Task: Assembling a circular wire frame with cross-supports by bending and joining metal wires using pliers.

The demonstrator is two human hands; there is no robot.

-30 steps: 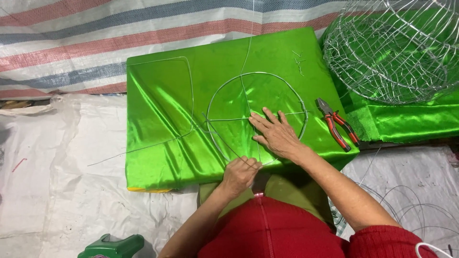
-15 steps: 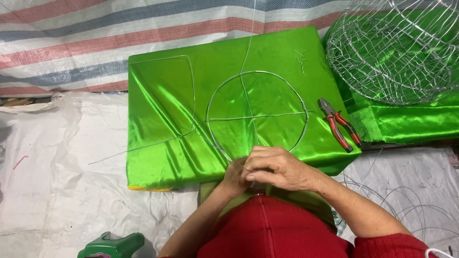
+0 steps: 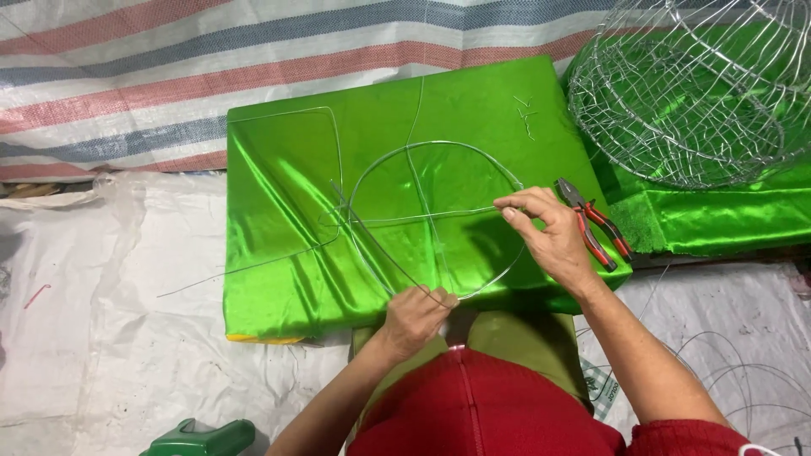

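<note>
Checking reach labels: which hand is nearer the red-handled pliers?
Right. The right hand pinches wire just left of the pliers, almost beside them. The left hand grips the wire hoop at its bottom edge, well away, lower left of the pliers.

Thin bare metal, bright and smooth, in the wire ring (image 3: 435, 219) pinched by the left hand (image 3: 418, 317) and right hand (image 3: 549, 236). Glossy satin cloth, vivid green and creased, over the desk (image 3: 279, 253). At 3 o'clock of the ring, steel pliers (image 3: 594, 224) with red and black plastic grips. At 1 o'clock, shiny wire-mesh basket (image 3: 693, 93). At 11 o'clock, woven striped tarpaulin (image 3: 169, 67), matt. At 8 o'clock, white woven plastic sheeting (image 3: 101, 338), dull and wrinkled.
</note>
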